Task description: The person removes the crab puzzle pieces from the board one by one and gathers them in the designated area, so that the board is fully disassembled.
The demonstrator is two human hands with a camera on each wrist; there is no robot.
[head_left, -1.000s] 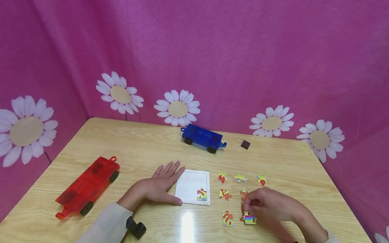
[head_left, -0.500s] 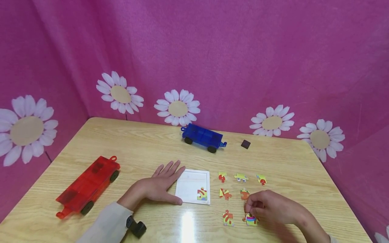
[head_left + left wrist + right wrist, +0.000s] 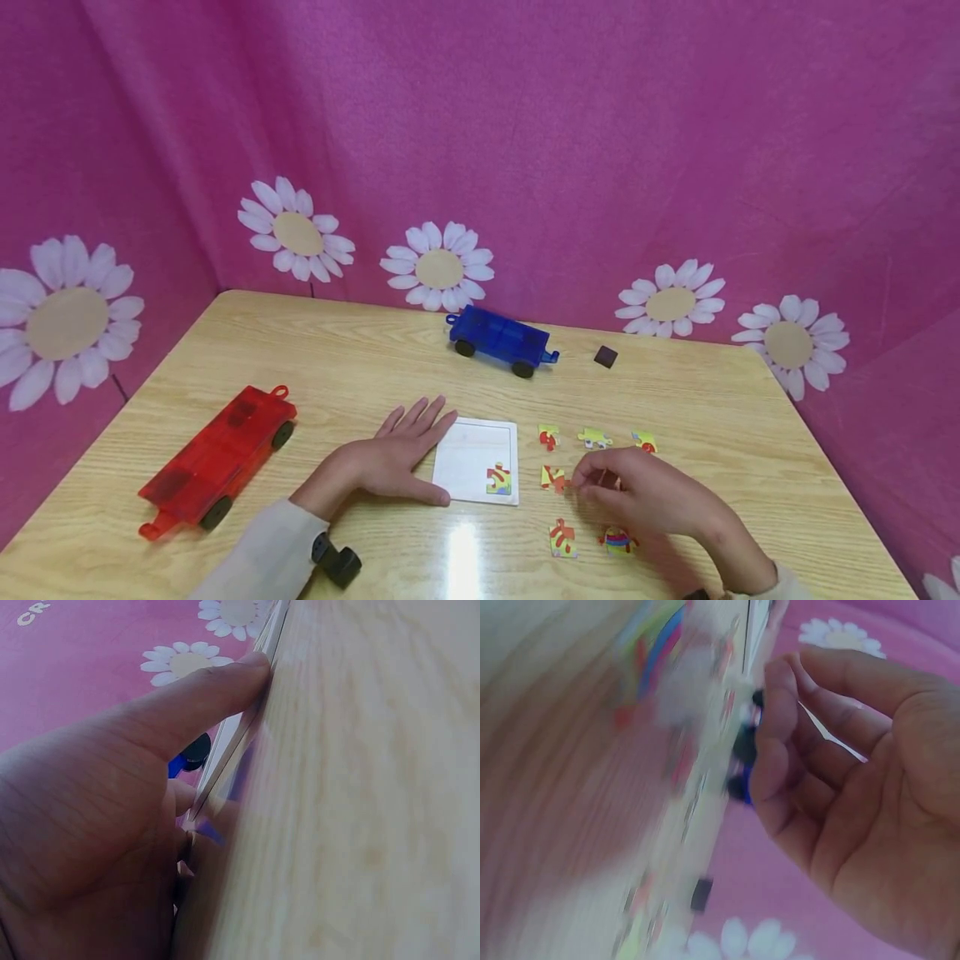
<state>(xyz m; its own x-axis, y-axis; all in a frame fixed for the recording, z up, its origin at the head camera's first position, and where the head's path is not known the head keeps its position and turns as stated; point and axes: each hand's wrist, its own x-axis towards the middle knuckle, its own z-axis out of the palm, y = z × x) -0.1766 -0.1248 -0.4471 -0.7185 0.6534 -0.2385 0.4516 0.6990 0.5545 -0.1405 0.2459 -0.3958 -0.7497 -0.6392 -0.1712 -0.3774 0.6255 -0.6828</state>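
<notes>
My left hand [image 3: 405,458] lies spread flat on the table, its index fingertip and thumb at the left edge of a white puzzle board [image 3: 467,457]. In the left wrist view the thumb [image 3: 217,686] touches the board's edge. One yellow-and-red jigsaw piece [image 3: 498,480] sits in the board's lower right corner. My right hand [image 3: 648,492] hovers over the loose pieces, fingers curled and thumb and index tips together. No piece shows between those fingertips [image 3: 784,667]. They are right beside an orange-and-yellow piece [image 3: 553,478]; a rainbow piece [image 3: 618,542] lies below the hand. Another piece is mostly hidden behind the fingers.
Further loose pieces lie right of the board: a red-and-yellow one [image 3: 548,437], one with eyes [image 3: 595,439] and a striped one [image 3: 562,540]. A blue toy wagon [image 3: 498,336] and dark square [image 3: 606,357] stand behind. A red wagon [image 3: 217,458] stands left.
My right hand has left the rainbow piece, which stays on the table, and moved up and left toward the middle row of pieces. The left hand and the board have stayed put.
</notes>
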